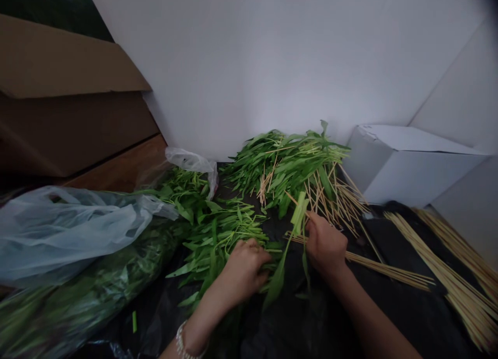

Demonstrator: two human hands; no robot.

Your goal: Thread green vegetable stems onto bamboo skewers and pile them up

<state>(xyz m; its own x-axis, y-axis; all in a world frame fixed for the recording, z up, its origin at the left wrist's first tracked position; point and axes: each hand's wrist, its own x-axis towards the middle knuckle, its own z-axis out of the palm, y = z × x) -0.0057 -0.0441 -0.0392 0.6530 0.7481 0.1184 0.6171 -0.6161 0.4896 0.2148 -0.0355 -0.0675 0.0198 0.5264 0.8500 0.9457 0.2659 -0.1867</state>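
No text, label, brand, number or sign can be read anywhere around either hand (249,265) (327,245).

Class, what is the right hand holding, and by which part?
The right hand holds a thin stick just behind the green stems threaded on it.

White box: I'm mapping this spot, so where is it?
In the head view, the white box is at the right, beyond the long sticks and right of the heap of greens.
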